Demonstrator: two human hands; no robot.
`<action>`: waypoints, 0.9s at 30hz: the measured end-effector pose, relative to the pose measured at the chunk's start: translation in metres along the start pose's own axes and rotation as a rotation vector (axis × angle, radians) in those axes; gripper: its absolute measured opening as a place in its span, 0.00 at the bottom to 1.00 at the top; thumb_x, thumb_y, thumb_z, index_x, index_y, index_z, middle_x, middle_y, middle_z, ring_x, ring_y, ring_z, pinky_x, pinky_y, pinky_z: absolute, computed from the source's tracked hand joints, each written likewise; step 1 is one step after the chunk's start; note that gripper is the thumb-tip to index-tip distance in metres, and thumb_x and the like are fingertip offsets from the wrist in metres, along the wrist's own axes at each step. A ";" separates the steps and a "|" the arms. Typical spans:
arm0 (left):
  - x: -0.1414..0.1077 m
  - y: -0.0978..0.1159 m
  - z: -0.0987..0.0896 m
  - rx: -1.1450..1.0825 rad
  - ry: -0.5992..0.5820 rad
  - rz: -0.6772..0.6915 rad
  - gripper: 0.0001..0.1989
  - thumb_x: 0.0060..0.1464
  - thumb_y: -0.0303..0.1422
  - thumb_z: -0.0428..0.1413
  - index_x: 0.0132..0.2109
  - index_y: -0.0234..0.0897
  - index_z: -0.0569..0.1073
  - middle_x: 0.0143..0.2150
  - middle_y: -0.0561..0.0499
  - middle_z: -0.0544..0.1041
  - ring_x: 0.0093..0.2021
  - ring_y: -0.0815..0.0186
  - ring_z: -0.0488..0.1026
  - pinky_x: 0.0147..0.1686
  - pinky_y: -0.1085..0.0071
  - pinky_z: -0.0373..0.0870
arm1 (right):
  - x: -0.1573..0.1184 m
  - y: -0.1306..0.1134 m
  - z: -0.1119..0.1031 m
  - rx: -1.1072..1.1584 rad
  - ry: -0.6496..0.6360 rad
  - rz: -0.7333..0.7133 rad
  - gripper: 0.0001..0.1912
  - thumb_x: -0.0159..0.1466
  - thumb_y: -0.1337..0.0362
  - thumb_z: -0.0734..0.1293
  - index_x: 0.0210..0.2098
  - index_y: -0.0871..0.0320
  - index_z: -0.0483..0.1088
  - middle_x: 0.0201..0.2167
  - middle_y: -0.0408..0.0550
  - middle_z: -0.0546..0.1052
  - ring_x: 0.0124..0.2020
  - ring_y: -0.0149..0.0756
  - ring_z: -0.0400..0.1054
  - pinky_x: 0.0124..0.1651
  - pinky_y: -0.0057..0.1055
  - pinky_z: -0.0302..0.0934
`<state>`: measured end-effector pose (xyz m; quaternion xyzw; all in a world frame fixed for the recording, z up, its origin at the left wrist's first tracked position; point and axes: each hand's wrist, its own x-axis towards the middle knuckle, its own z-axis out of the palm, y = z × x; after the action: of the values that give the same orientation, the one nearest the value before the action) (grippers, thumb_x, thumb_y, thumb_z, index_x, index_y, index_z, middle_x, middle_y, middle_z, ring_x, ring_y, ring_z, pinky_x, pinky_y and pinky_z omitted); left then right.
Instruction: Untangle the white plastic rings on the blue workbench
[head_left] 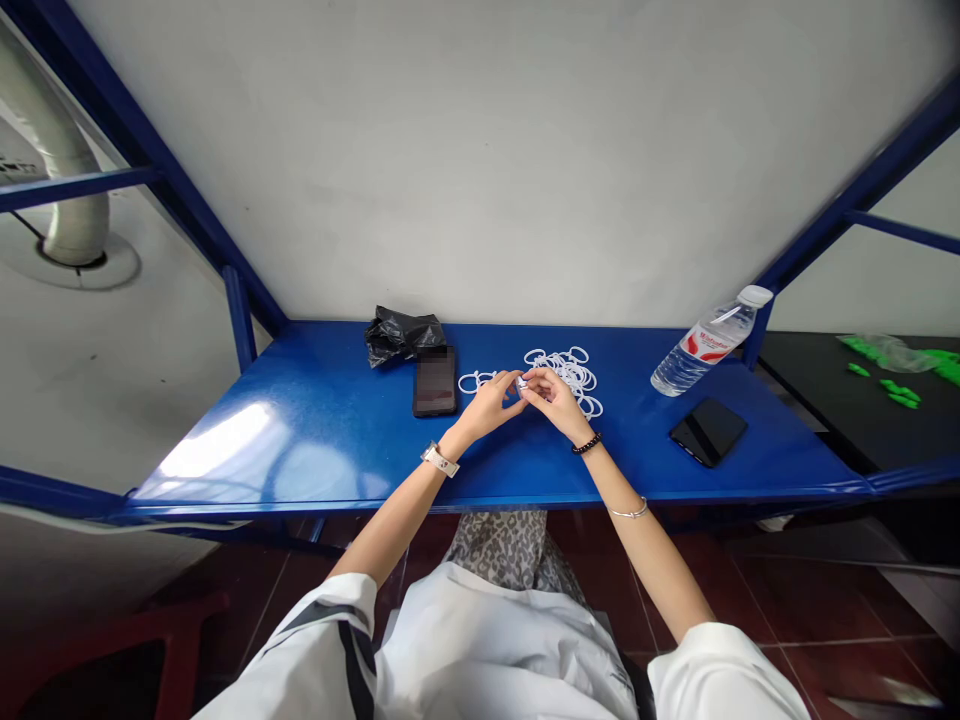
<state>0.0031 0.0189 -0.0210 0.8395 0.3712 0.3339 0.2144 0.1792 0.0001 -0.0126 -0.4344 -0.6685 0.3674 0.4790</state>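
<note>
My left hand (489, 406) and my right hand (553, 400) meet above the middle of the blue table, fingertips close together. Between them they pinch a small white plastic piece (523, 383), mostly covered by the fingers. It looks like part of one of the white rings, but its full shape is hidden. Just behind and beside my right hand lies a loose pile of white plastic rings (574, 372). To the left of my left hand, a few more white rings (472, 382) lie on the table, partly covered by that hand.
A dark phone-like device (435, 382) lies left of my hands, with a crumpled black plastic bag (401, 335) behind it. On the right are a tilted water bottle (705, 345) and a black phone (709, 432). Blue frame posts flank the table (300, 450); bright green pieces (900, 393) lie on a neighbouring black surface.
</note>
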 end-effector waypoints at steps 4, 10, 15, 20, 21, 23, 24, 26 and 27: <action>0.001 0.003 -0.002 -0.018 0.003 0.015 0.19 0.63 0.36 0.54 0.58 0.34 0.68 0.43 0.45 0.75 0.38 0.64 0.74 0.39 0.67 0.73 | 0.000 -0.004 0.000 -0.002 -0.010 -0.005 0.16 0.62 0.50 0.68 0.42 0.54 0.73 0.37 0.47 0.78 0.38 0.37 0.74 0.43 0.35 0.70; 0.001 0.010 -0.007 -0.062 -0.016 0.002 0.15 0.63 0.40 0.52 0.48 0.34 0.72 0.34 0.49 0.73 0.32 0.66 0.68 0.34 0.70 0.67 | 0.001 -0.006 0.000 -0.019 0.051 -0.013 0.17 0.62 0.47 0.68 0.38 0.55 0.75 0.36 0.47 0.79 0.37 0.37 0.74 0.41 0.35 0.69; 0.001 0.016 -0.010 -0.128 -0.055 -0.042 0.17 0.62 0.43 0.52 0.44 0.33 0.73 0.30 0.51 0.71 0.28 0.68 0.64 0.29 0.71 0.61 | 0.001 -0.005 -0.001 -0.029 0.084 -0.023 0.18 0.61 0.45 0.69 0.34 0.55 0.75 0.34 0.47 0.78 0.37 0.38 0.73 0.42 0.35 0.69; 0.000 0.017 -0.010 -0.166 -0.068 -0.053 0.18 0.61 0.45 0.52 0.43 0.33 0.73 0.28 0.52 0.70 0.26 0.69 0.63 0.28 0.71 0.59 | 0.001 -0.005 -0.001 -0.010 0.085 -0.027 0.19 0.60 0.44 0.70 0.32 0.55 0.75 0.33 0.47 0.78 0.36 0.38 0.73 0.41 0.35 0.69; 0.000 0.017 -0.010 -0.169 -0.071 -0.056 0.18 0.61 0.45 0.52 0.42 0.33 0.73 0.28 0.52 0.70 0.26 0.69 0.62 0.28 0.71 0.59 | 0.001 -0.005 -0.002 -0.002 0.083 -0.027 0.20 0.60 0.44 0.70 0.32 0.55 0.75 0.33 0.47 0.78 0.36 0.38 0.72 0.41 0.35 0.69; 0.000 0.017 -0.010 -0.171 -0.076 -0.060 0.17 0.60 0.45 0.53 0.40 0.33 0.72 0.27 0.53 0.69 0.26 0.70 0.62 0.27 0.72 0.58 | 0.001 -0.006 -0.002 0.017 0.078 -0.030 0.19 0.59 0.44 0.71 0.31 0.55 0.74 0.32 0.47 0.77 0.35 0.37 0.72 0.41 0.35 0.68; 0.000 0.017 -0.009 -0.172 -0.078 -0.059 0.17 0.60 0.45 0.53 0.39 0.33 0.72 0.27 0.53 0.69 0.26 0.70 0.62 0.27 0.72 0.58 | 0.001 -0.006 -0.003 0.028 0.072 -0.031 0.19 0.59 0.45 0.71 0.31 0.56 0.74 0.32 0.47 0.77 0.35 0.37 0.72 0.41 0.35 0.67; 0.000 0.017 -0.009 -0.177 -0.077 -0.048 0.16 0.60 0.45 0.53 0.37 0.34 0.71 0.26 0.54 0.67 0.26 0.70 0.61 0.27 0.72 0.57 | 0.001 -0.007 -0.004 0.048 0.063 -0.030 0.19 0.58 0.46 0.72 0.30 0.56 0.74 0.32 0.46 0.77 0.35 0.37 0.71 0.40 0.34 0.66; 0.000 0.017 -0.009 -0.181 -0.077 -0.042 0.16 0.60 0.45 0.53 0.36 0.34 0.70 0.26 0.54 0.67 0.25 0.71 0.61 0.27 0.72 0.57 | 0.000 -0.007 -0.004 0.058 0.060 -0.027 0.18 0.58 0.46 0.73 0.30 0.55 0.74 0.31 0.46 0.76 0.34 0.36 0.71 0.40 0.34 0.66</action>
<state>0.0050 0.0092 -0.0044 0.8210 0.3485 0.3291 0.3102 0.1814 -0.0017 -0.0049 -0.4222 -0.6487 0.3671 0.5160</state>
